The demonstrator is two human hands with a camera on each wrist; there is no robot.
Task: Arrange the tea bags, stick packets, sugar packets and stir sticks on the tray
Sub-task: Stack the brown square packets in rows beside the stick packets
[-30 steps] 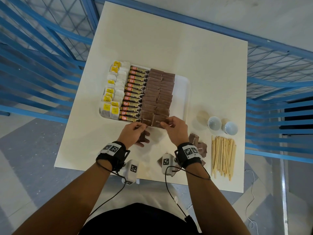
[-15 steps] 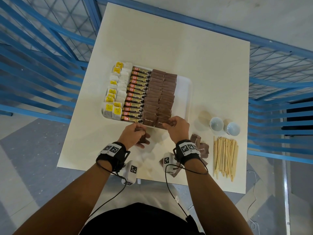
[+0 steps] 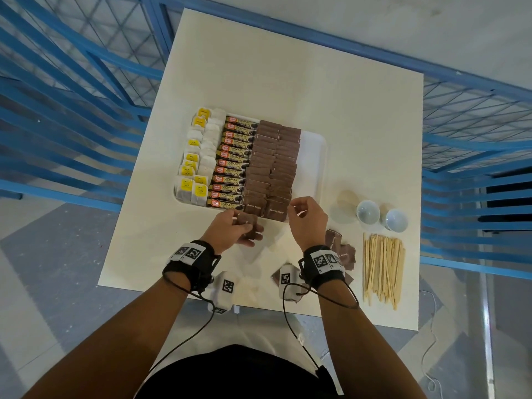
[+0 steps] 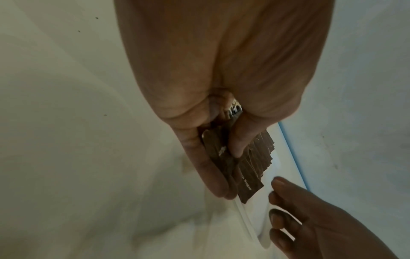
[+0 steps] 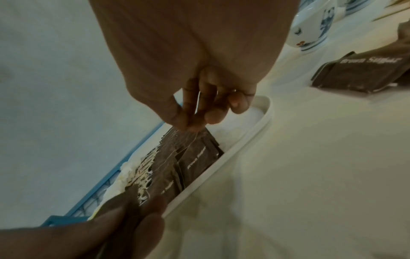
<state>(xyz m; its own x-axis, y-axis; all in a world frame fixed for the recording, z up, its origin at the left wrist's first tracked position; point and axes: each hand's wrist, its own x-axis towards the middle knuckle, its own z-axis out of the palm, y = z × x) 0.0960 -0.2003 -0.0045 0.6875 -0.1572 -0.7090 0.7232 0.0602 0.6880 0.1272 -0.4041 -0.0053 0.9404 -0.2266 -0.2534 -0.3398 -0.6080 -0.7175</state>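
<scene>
The white tray point(image 3: 312, 156) carries tea bags point(image 3: 198, 156) at its left, then a column of stick packets point(image 3: 234, 162), then two columns of brown sugar packets point(image 3: 273, 156). My left hand point(image 3: 247, 226) sits just in front of the tray's near edge and grips a small stack of sugar packets point(image 4: 217, 149) between thumb and fingers. My right hand point(image 3: 299, 211) hovers at the near end of the right sugar column, fingertips point(image 5: 210, 117) curled together with nothing between them. The stir sticks point(image 3: 383, 266) lie loose on the table at the right.
Several loose sugar packets point(image 3: 342, 251) lie on the table behind my right wrist. Two small white cups point(image 3: 368, 213) point(image 3: 396, 220) stand beyond the sticks. The tray's right strip is bare. Blue railing surrounds the table on three sides.
My right hand has let go of a sugar packet at the near end of the right column and drawn slightly back. The left hand keeps its stack in place.
</scene>
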